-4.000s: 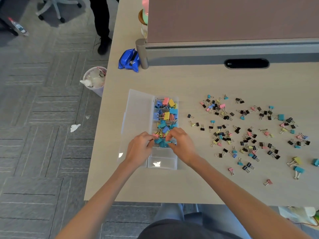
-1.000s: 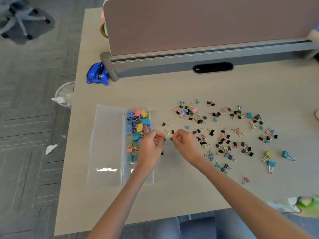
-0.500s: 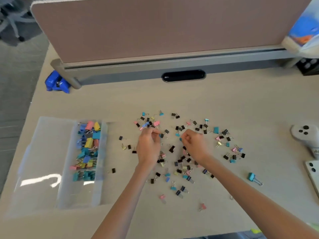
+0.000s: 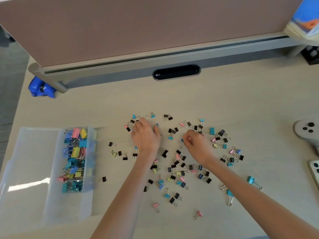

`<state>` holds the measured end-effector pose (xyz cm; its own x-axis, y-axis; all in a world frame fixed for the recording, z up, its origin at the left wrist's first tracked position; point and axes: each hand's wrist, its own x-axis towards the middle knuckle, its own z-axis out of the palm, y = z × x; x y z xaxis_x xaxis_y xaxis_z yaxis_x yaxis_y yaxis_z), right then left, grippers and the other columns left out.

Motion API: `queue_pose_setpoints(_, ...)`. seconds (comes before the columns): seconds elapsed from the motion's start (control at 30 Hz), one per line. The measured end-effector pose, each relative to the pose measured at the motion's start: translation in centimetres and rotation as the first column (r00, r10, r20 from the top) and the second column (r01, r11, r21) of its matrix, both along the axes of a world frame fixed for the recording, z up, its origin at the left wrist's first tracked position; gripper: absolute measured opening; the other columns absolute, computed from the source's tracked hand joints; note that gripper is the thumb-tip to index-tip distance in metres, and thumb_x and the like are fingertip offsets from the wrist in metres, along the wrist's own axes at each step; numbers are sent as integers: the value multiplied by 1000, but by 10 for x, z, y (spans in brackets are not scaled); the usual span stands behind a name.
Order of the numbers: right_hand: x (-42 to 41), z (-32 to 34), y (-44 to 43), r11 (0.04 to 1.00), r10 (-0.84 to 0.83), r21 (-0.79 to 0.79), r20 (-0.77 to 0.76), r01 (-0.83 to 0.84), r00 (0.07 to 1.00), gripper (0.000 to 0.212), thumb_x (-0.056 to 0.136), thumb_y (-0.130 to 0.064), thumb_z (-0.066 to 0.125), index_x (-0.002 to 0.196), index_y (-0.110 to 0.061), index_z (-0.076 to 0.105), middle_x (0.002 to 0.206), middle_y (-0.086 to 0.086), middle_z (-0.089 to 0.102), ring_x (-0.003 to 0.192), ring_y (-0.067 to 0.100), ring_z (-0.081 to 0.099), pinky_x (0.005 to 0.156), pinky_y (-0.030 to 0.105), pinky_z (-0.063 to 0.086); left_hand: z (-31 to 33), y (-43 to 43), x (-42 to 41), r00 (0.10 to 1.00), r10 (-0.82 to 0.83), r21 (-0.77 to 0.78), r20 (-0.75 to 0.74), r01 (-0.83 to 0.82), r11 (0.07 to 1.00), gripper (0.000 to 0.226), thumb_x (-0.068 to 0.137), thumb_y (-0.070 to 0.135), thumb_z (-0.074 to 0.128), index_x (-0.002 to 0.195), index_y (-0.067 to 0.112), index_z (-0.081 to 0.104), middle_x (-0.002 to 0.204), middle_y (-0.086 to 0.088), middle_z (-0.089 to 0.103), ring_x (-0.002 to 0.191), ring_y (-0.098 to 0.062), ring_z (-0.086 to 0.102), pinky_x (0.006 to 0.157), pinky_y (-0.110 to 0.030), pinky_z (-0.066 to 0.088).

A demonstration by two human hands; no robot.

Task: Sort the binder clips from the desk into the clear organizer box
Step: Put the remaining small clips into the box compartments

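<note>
Head camera, looking down at our two hands over a pale desk. Our left hand is spread open, fingertips on small binder clips at the far edge of a wide scatter. Our right hand is curled, thumb against fingers; whether it pinches a clip we cannot tell. Well apart to the left, the clear organizer box holds larger coloured clips in one row. We judge the sorting partly done: dozens of clips await on the desk.

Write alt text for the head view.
Two bare hands work over small coloured binder clips scattered on a desk: the left hand spreads over some, the right hand curls nearby. A clear organizer box at the left holds larger clips.
</note>
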<state>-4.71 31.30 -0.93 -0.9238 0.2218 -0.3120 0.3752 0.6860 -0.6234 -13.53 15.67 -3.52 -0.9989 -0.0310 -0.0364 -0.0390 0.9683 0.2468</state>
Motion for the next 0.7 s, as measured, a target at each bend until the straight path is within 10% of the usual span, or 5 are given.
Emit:
queue_pose_setpoints(0.3, 1, -6, 4, 1000, 29, 4, -13, -29, 999, 11, 94, -12, 50, 88, -15, 60, 73, -3, 59, 63, 20, 61, 56, 30, 49, 5, 7, -14, 982, -138, -102, 131, 152, 983, 26, 94, 23, 40, 103, 2, 52, 64, -3, 58, 51, -21, 48, 45, -24, 20)
queue_pose_setpoints(0.5, 4, -4, 7, 998, 38, -41, -26, -39, 999, 12, 94, -11, 50, 90, -14, 60, 71, -4, 59, 63, 20, 60, 61, 35, 53, 15, 4, -17, 984, -126, -70, 125, 135, 988, 31, 85, 25, 46, 105, 2, 51, 56, 0, 51, 50, -22, 52, 45, -22, 29)
queue_pose_setpoints(0.7, 20, 1, 25, 995, 65, -76, -36, -68, 997, 13, 93, -8, 49, 89, -16, 59, 73, -3, 59, 65, 21, 60, 60, 35, 52, 30, 14, 36, 991, -108, 242, 83, 85, 967, 16, 89, 25, 50, 95, 11, 47, 53, 6, 53, 40, -10, 44, 40, -22, 32)
